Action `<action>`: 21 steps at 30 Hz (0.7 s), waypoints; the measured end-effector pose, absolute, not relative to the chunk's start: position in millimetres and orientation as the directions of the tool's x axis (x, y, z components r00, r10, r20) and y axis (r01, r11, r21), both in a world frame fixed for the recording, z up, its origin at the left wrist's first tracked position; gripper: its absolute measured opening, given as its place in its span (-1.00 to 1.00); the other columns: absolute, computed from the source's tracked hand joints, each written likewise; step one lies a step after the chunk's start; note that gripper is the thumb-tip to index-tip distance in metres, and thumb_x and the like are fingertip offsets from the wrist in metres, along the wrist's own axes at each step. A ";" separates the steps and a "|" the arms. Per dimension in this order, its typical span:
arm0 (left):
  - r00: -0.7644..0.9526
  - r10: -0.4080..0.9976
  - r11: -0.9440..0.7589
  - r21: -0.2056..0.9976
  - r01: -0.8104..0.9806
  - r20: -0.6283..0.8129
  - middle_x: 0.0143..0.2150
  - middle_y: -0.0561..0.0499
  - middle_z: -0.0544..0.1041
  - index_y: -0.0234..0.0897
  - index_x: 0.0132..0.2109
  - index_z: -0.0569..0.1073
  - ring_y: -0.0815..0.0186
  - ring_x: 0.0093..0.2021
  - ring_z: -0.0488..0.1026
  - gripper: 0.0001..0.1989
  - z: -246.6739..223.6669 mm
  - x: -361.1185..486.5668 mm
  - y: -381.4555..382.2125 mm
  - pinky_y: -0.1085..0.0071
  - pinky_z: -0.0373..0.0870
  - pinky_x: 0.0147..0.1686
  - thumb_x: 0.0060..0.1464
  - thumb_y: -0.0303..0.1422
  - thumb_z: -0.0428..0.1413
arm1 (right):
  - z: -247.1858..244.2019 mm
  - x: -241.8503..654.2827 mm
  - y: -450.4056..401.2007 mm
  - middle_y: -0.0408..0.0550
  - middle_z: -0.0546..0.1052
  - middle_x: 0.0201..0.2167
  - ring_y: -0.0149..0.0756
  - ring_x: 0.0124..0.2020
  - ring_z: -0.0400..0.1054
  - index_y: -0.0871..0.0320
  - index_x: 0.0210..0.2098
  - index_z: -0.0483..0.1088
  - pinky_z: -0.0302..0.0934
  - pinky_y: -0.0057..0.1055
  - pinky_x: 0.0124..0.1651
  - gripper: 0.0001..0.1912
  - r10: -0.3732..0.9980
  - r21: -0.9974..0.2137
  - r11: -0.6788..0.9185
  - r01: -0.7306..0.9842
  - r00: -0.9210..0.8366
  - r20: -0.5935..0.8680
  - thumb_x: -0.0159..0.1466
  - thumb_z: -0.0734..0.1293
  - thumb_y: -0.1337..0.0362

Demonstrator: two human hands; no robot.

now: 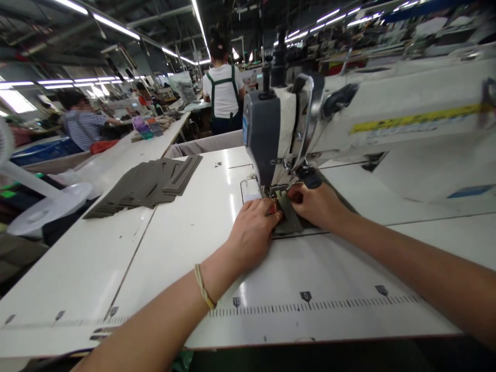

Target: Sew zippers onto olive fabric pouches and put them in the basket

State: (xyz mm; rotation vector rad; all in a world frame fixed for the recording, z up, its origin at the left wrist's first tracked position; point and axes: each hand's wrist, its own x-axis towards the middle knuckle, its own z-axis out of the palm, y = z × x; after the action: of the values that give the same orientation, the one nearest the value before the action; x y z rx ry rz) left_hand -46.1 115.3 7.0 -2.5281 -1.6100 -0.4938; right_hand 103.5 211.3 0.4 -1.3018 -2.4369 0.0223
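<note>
A strip of olive-grey fabric (290,214) lies under the presser-foot area of a white and dark-grey sewing machine (263,137). My left hand (256,227) rests at the strip's left side, fingers bent and pressed together on its edge. On the other side my right hand (315,204) pinches the fabric's right edge between thumb and fingers, close to the needle. More of the same cloth shows behind the right wrist. The machine head and my fingers hide the needle point and part of the fabric.
A fanned stack of grey-olive cut pieces (147,181) lies left on the white table (186,258), whose front edge bears a printed ruler. A white fan (50,206) stands far left. Beyond the table are a person in a white shirt (225,93) and a person in stripes (83,126).
</note>
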 end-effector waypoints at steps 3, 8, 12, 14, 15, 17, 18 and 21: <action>0.386 0.866 -0.433 0.092 0.896 0.318 -0.14 -0.13 0.38 -0.34 -0.17 0.47 0.18 -0.14 0.31 -0.76 6.7 -46.6 116.3 0.26 0.29 -0.17 0.08 -0.54 -0.06 | -1.1 100.8 211.6 -0.05 0.53 -0.48 -0.23 -0.39 0.41 0.17 -0.44 0.46 0.14 -0.44 -0.37 -0.83 0.829 -0.181 0.526 0.831 -0.453 0.329 0.09 0.26 0.24; 0.393 0.865 -0.436 0.079 0.897 0.311 -0.13 -0.13 0.38 -0.34 -0.16 0.47 0.16 -0.12 0.30 -0.75 6.5 -45.6 117.2 0.24 0.30 -0.14 0.06 -0.54 -0.05 | -5.4 93.0 210.8 0.07 0.54 -0.42 -0.17 -0.34 0.42 0.24 -0.39 0.47 0.16 -0.40 -0.33 -0.76 0.860 -0.165 0.463 0.871 -0.396 0.323 0.16 0.20 0.25; 0.385 0.861 -0.436 0.091 0.896 0.332 -0.11 -0.12 0.39 -0.34 -0.15 0.47 0.16 -0.09 0.30 -0.73 6.5 -45.5 116.1 0.23 0.31 -0.11 0.01 -0.58 -0.02 | -4.4 94.3 212.2 0.10 0.54 -0.40 -0.18 -0.34 0.42 0.26 -0.39 0.47 0.16 -0.41 -0.33 -0.72 0.856 -0.166 0.471 0.866 -0.404 0.321 0.20 0.16 0.26; 0.383 0.856 -0.440 0.098 0.893 0.348 -0.05 -0.12 0.40 -0.34 -0.13 0.46 0.15 -0.04 0.29 -0.70 6.3 -45.8 115.3 0.22 0.31 -0.08 -0.01 -0.59 -0.01 | -2.3 98.2 214.2 0.02 0.54 -0.41 -0.24 -0.34 0.42 0.22 -0.38 0.47 0.16 -0.46 -0.34 -0.76 0.836 -0.177 0.517 0.838 -0.450 0.314 0.18 0.20 0.26; 0.387 0.852 -0.446 0.101 0.889 0.354 -0.03 -0.12 0.40 -0.35 -0.12 0.46 0.15 -0.02 0.29 -0.70 6.2 -45.9 115.0 0.21 0.30 -0.06 -0.02 -0.60 -0.01 | -1.1 100.4 215.2 -0.04 0.55 -0.41 -0.28 -0.34 0.42 0.19 -0.37 0.47 0.15 -0.49 -0.34 -0.78 0.823 -0.182 0.543 0.820 -0.476 0.309 0.16 0.21 0.25; 0.400 0.844 -0.463 0.108 0.880 0.356 -0.02 -0.10 0.43 -0.36 -0.11 0.45 0.15 -0.01 0.29 -0.70 5.9 -46.4 114.9 0.21 0.30 -0.04 -0.01 -0.60 -0.01 | 1.2 103.8 216.8 -0.10 0.55 -0.40 -0.31 -0.34 0.42 0.15 -0.37 0.48 0.15 -0.51 -0.34 -0.80 0.806 -0.186 0.573 0.798 -0.508 0.304 0.15 0.23 0.24; 0.408 0.842 -0.471 0.112 0.875 0.353 -0.04 -0.09 0.45 -0.37 -0.11 0.45 0.16 -0.02 0.30 -0.70 5.7 -46.6 115.1 0.21 0.30 -0.04 -0.01 -0.59 -0.01 | 1.9 104.5 217.4 -0.10 0.55 -0.41 -0.30 -0.34 0.42 0.14 -0.37 0.48 0.15 -0.49 -0.33 -0.79 0.806 -0.183 0.574 0.798 -0.509 0.303 0.15 0.23 0.24; 0.419 0.838 -0.485 0.127 0.865 0.351 -0.08 -0.07 0.48 -0.37 -0.14 0.45 0.18 -0.04 0.32 -0.71 5.2 -47.4 116.6 0.22 0.30 -0.04 -0.02 -0.60 -0.02 | 1.8 102.1 218.1 -0.02 0.55 -0.39 -0.20 -0.31 0.43 0.18 -0.39 0.48 0.17 -0.42 -0.31 -0.75 0.825 -0.167 0.541 0.824 -0.481 0.297 0.17 0.20 0.23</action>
State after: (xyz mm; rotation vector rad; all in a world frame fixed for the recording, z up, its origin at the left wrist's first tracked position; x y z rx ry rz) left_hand -47.4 116.6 5.2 -2.5827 -1.5530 -0.5726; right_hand 102.1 218.1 1.8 -1.3588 -2.4410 0.0014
